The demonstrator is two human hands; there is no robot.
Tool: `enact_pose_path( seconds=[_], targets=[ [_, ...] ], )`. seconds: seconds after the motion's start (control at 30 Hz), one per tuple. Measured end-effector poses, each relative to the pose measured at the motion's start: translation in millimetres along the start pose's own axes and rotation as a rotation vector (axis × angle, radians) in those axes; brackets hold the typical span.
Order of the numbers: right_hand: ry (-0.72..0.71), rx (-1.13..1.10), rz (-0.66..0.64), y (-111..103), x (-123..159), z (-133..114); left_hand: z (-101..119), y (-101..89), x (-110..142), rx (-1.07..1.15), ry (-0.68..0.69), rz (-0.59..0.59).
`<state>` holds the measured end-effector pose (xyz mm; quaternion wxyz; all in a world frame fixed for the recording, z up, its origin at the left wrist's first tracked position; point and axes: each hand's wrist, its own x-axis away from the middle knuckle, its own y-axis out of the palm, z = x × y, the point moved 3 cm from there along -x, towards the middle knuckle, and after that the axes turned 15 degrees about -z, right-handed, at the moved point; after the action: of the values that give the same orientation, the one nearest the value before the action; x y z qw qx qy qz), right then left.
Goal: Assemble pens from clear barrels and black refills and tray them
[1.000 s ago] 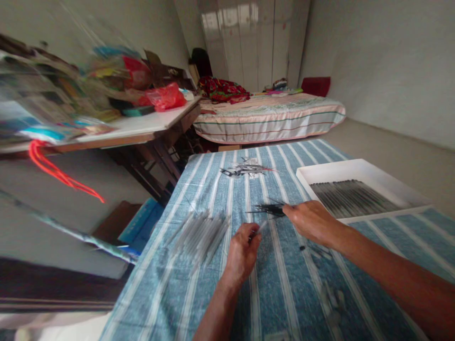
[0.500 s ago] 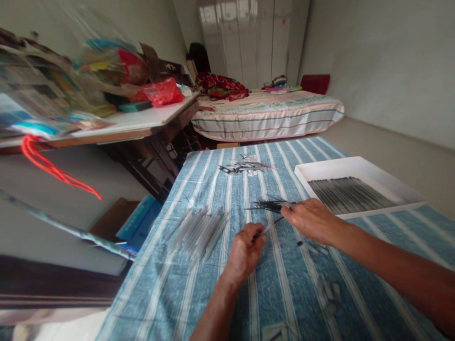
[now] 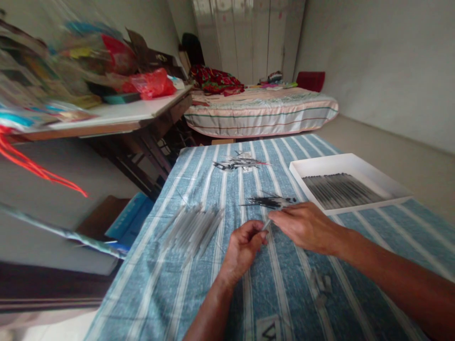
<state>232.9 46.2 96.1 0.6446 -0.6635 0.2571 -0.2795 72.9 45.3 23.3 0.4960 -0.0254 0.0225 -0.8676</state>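
My left hand [image 3: 243,246] is curled round a thin clear tube [image 3: 266,224] over the blue striped cloth [image 3: 227,303]. My right hand [image 3: 304,226] meets it from the right, fingers pinched at the tube's tip; whether it holds a black refill there is hidden. Just beyond the hands lies a small heap of thin black refills [image 3: 270,202]. A pile of clear tubes [image 3: 194,228] lies to the left of my left hand.
A white tray [image 3: 359,163] with rows of dark pens sits at the right. A further small heap of parts [image 3: 237,163] lies near the table's far edge. A cluttered desk [image 3: 106,118] stands on the left and a bed [image 3: 263,113] behind.
My right hand has drawn back from the black heap toward my left hand, and the two now meet at the tube. The view has shifted slightly.
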Motion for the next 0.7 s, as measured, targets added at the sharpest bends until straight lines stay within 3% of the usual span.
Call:
enact_pose_path(
  seconds=[0.07, 0.17, 0.27, 0.43, 0.57, 0.7],
  targets=[
    [0.072, -0.069, -0.016, 7.9, 5.9, 8.9, 4.6, 1.5, 0.5, 0.089, 0.014, 0.024],
    [0.171, -0.103, -0.199, 30.9, 10.1, 20.0, 9.3, 3.0, 1.0, 0.171, 0.032, 0.045],
    [0.162, -0.062, -0.352, 56.3, 8.6, 19.5, 8.4, 3.8, 0.7, 0.201, 0.032, 0.048],
    [0.142, -0.026, -0.425, 74.8, 1.8, 14.0, 1.8, 4.4, -0.2, 0.237, 0.034, 0.013],
    [0.182, -0.345, -0.280, 63.1, 1.6, 20.1, 1.2, 5.8, 1.3, 0.223, 0.029, -0.025],
    [0.211, -1.156, 0.031, 53.6, 5.2, 24.0, 1.4, 9.0, 2.6, 0.228, -0.007, -0.062]
  ],
)
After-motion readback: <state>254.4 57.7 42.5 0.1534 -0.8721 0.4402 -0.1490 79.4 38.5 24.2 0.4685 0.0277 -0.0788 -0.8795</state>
